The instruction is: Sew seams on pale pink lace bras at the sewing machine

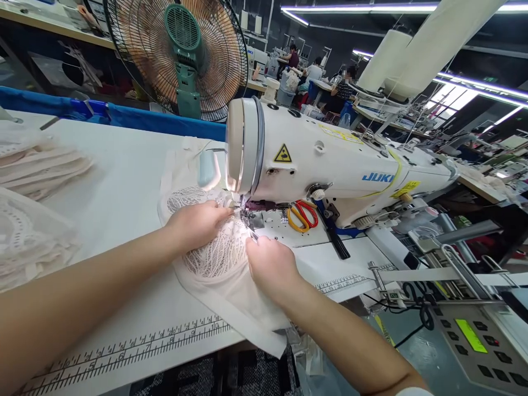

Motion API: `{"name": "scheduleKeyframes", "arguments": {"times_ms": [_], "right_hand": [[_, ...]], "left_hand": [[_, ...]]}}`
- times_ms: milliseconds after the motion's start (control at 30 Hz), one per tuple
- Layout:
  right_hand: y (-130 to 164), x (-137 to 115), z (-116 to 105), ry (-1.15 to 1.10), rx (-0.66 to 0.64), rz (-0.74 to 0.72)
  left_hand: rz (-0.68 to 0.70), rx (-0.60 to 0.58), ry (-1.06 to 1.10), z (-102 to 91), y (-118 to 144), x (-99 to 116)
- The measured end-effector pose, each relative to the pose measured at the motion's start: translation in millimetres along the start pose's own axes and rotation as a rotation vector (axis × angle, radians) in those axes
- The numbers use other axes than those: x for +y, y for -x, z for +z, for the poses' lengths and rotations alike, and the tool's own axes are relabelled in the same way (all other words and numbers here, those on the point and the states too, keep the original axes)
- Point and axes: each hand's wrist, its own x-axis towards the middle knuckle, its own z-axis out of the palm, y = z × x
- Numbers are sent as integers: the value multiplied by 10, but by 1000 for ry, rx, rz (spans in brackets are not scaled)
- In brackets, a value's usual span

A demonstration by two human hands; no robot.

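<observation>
Presently, head view, one frame only.

Item 1: left hand [197, 223], palm down, fingers flat & pressing on lace fabric piece [214, 256], just left of the needle area [244, 212].
Item 2: right hand [270, 264], fingers curled, pinching a small metal tool [249, 228] (tweezers or snips, can't tell) at the fabric edge by the presser foot.
Item 3: lace fabric piece lies on the desk [124, 181], front part under the head of the sewing machine [330, 159], rear part hanging off the near desk edge.
Item 4: stack of similar pale pieces [37, 203], far left on desk, well apart from hands.
Item 5: orange/red scissors [302, 215] on machine bed, untouched.
Item 6: fan [181, 55] behind; control panel [474, 335] lower right.

Progress (judgement): piece is at the needle, seam prob. mid-way or being trimmed; stack suggests more pcs, done or pending unclear.

Hidden: needle, stitch line & thread masked by hands; tool tip small, blurred; far co-workers too small to read.
</observation>
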Motion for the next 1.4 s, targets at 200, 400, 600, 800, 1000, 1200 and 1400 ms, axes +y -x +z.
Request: {"name": "scheduleKeyframes", "arguments": {"times_ms": [200,400,600,800,1000,1200,1400], "right_hand": [[273,168,119,-33,6,-161],[250,232,123,-35,-60,-177],[90,228,47,-39,-131,-168],[-59,221,-62,-38,-205,-102],[-165,125,-202,16,-296,-72],[-261,7,-200,12,-300,-36],[-241,-22,-142,25,-304,-38]], "left_hand": [[215,130,-18,175,389,-153],[31,-109,-67,200,541,-170],[11,-177,-98,122,367,-224],[20,-164,-78,81,188,-341],[81,-82,-67,15,50,-446],[10,-92,1,-57,-90,-543],[-22,-104,25,-195,-136,-472]]}}
